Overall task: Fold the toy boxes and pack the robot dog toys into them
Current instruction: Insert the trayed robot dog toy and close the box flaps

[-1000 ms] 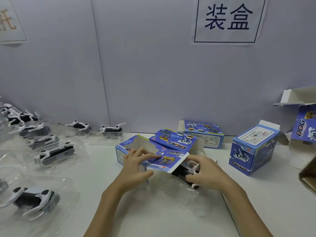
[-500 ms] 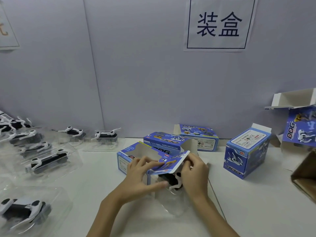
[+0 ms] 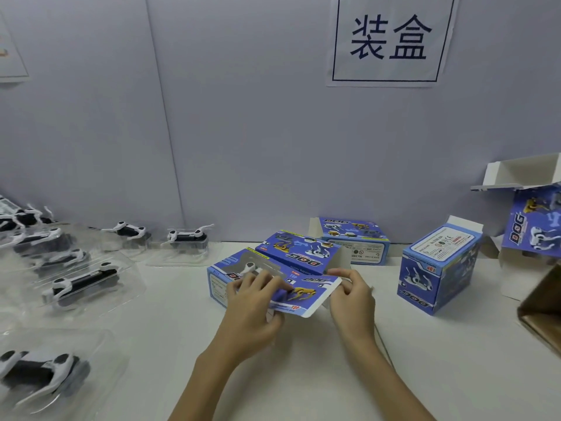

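Both hands gripped the blue printed cardboard toy box point(image 3: 243, 270) lying on the white table point(image 3: 303, 375): left hand point(image 3: 252, 302) curled over its window face, right hand point(image 3: 352, 294) pinching its open end flap point(image 3: 309, 294).

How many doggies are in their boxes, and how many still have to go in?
One dog shows through the window of the box both hands are closing: the left hand holds it, the right hand pinches its end flap. The upright box looks shut. At least six dogs in clear trays wait on the left.
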`<action>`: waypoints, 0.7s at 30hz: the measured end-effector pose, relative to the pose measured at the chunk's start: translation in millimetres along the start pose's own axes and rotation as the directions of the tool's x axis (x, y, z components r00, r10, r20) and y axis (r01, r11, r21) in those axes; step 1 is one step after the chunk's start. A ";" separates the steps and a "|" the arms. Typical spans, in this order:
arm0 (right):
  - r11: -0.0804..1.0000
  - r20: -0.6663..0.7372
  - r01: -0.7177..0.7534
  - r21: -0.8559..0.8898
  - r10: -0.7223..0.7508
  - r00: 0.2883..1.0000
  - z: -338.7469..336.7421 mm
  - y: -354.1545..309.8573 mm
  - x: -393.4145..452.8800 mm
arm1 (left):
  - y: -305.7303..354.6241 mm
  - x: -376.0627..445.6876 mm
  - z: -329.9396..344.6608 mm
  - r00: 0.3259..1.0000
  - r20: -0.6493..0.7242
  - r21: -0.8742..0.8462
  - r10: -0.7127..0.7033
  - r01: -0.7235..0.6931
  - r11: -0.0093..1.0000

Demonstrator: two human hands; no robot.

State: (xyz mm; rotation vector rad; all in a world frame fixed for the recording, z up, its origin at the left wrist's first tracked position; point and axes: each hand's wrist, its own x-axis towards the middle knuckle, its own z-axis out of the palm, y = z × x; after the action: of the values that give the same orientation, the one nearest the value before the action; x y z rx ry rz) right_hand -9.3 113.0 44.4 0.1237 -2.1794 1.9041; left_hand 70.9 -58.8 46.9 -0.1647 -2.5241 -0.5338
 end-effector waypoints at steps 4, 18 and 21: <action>1.000 0.100 -0.010 0.001 0.010 0.995 2.8 2.0 0.6 | -0.2 -1.3 2.9 0.997 -0.077 -0.005 -0.002 0.001 1.000; 0.945 0.283 0.302 0.123 -0.326 0.902 7.4 -14.5 -14.7 | 12.1 4.1 -29.4 0.831 -0.436 -0.691 -0.345 -0.063 0.720; 0.917 0.076 0.396 0.054 -0.399 0.914 -0.2 -22.1 -14.3 | 11.2 1.9 -27.0 0.871 -0.468 -0.626 -0.152 -0.205 0.752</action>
State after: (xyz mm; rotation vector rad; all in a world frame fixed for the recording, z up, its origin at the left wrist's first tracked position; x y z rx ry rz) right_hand 9.4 108.6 62.3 0.6179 -1.9781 1.7301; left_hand 85.2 -59.5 72.5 -0.2829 -1.7313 -1.2769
